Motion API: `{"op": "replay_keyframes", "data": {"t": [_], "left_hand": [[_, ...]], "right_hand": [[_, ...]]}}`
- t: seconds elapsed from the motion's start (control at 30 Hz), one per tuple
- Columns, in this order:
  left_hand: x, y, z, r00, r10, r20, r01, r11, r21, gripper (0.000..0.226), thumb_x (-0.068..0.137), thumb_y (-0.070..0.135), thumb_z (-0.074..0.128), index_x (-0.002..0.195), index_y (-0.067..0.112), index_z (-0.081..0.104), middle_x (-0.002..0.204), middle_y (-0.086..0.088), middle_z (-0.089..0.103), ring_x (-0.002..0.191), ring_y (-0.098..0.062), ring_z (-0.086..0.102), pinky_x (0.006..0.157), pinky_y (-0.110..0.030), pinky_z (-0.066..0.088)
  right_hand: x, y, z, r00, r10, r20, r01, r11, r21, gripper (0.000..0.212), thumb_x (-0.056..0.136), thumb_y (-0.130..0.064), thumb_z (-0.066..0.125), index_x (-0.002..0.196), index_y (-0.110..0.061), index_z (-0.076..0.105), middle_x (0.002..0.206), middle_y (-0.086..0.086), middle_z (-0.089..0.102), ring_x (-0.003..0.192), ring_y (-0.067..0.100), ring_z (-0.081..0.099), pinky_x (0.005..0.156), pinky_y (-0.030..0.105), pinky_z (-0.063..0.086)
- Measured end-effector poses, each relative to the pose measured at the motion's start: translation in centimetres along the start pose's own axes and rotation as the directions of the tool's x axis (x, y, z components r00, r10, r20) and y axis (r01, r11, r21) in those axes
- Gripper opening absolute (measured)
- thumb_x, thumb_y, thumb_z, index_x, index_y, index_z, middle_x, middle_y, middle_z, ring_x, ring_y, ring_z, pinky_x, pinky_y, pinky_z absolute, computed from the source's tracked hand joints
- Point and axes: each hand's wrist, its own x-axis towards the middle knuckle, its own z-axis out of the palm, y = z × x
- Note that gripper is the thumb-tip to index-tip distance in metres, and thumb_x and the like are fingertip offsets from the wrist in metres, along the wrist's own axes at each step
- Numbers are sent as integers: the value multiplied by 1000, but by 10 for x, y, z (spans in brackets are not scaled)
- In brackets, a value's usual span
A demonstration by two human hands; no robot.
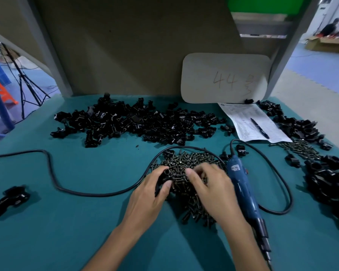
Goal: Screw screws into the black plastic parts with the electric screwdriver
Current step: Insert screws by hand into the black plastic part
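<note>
My left hand [148, 194] grips a black plastic part [163, 178] over the near-left side of a heap of dark screws [186, 167]. My right hand [209, 184] rests on the same heap with its fingers curled down among the screws; whether it pinches one is hidden. The blue electric screwdriver [243, 188] lies on the table just right of my right hand, bit end toward me. A big pile of black plastic parts [137, 122] spreads across the back of the table.
The screwdriver's black cord [53, 173] loops left and around the screws. More black parts [329, 178] and screws lie at the right, one part [10, 198] at the left. A paper sheet with a pen [259, 128] and a white board [225, 79] stand behind. The teal table [76, 231].
</note>
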Motion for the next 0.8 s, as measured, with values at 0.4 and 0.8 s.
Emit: {"op": "replay_keyframes", "data": {"t": [0.4,0.8], "left_hand": [[-1,-1,1,1000,3,16,-3,1000,14,45,97,72,27,140,59,24,135,28,47,114,9,50,87,-22,43],[2,0,1,998,22,58,-27,996,79,46,98,71,27,142,57,26,138,28,45,118,12,46,93,-24,44]], "right_hand": [[-8,71,-88,885,437,160,-465,836,290,83,84,-39,81,152,-14,43,121,0,68,114,26,66,93,40,52],[18,51,-43,831,498,247,-186,-170,968,55,85,-34,71,130,-9,54,122,23,70,117,34,69,90,49,60]]}}
